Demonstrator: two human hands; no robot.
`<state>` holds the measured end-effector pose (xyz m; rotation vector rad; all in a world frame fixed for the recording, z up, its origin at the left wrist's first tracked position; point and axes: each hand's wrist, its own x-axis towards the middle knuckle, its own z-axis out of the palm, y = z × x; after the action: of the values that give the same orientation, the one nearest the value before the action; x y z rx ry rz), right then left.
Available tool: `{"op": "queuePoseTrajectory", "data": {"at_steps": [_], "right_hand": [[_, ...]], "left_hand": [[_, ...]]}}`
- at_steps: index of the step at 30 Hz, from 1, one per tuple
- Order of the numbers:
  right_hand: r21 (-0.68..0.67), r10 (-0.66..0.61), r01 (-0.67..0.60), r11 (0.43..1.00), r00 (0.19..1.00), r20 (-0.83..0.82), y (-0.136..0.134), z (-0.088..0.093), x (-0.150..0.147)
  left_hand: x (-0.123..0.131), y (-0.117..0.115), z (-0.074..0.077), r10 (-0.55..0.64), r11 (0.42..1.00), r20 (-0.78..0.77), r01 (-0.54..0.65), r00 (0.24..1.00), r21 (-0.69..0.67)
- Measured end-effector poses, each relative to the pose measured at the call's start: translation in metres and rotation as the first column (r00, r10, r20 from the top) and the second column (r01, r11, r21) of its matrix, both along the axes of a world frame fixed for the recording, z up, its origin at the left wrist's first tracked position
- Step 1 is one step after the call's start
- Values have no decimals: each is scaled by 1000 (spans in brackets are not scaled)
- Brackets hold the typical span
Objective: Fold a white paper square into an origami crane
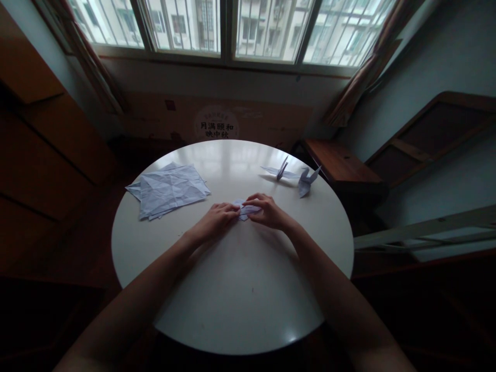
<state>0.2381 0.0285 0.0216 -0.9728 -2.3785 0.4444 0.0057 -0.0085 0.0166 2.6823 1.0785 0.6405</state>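
A small folded piece of pale paper [245, 209] lies near the middle of a round white table [232, 289]. My left hand [215, 219] presses on its left end with curled fingers. My right hand [267, 211] pinches its right end, fingertips on the paper. Both hands meet over the piece and hide most of it.
A loose stack of creased white sheets [168, 188] lies on the table's left side. Two finished paper cranes [282, 171] [307, 182] stand at the far right. A wooden bench [341, 165] and a window lie beyond the table.
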Motion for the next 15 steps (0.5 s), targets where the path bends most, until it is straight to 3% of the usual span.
{"op": "queuePoseTrajectory", "data": {"at_steps": [6, 15], "right_hand": [[-51, 82, -81, 995, 996, 16, 2, -4, 1], [-68, 110, -112, 991, 993, -35, 3, -1, 1]], "left_hand": [[-1, 3, -1, -9, 1000, 29, 9, 1000, 14], [-4, 4, 1, -13, 999, 51, 10, 999, 51]]}}
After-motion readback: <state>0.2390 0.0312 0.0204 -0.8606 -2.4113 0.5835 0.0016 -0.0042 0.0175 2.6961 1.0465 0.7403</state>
